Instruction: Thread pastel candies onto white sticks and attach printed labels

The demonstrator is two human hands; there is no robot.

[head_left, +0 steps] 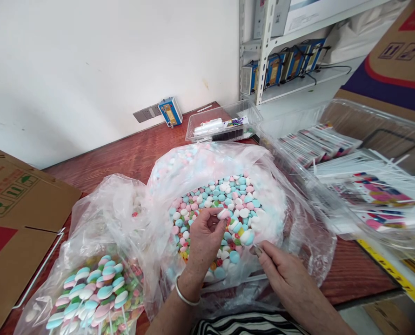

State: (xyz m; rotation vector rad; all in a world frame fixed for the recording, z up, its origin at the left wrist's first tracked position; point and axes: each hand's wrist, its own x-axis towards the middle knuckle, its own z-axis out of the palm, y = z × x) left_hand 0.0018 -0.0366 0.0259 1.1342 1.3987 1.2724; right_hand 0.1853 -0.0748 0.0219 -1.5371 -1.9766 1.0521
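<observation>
My left hand point(207, 235), with a bangle at the wrist, pinches a pink-and-white marshmallow at the upper end of a candy skewer point(236, 226). Blue, yellow and white sweets are lined up along the skewer. At its lower end my right hand point(280, 265) is closed; the stick itself is mostly hidden by the fingers. Below both hands, a big clear plastic bag point(298, 232) lies open, full of loose pastel marshmallows point(210, 190) in pink, blue and white. Some small red, green and orange gummies are mixed in near my left hand.
At the left, finished-looking marshmallow skewers point(92, 293) lie on another plastic bag point(99, 209) beside a cardboard box point(15, 223). A clear bin point(291, 181) with white sticks and printed packets stands at right. Behind are a small plastic tray point(193, 135), a blue device point(170, 112) and metal shelving point(265, 51).
</observation>
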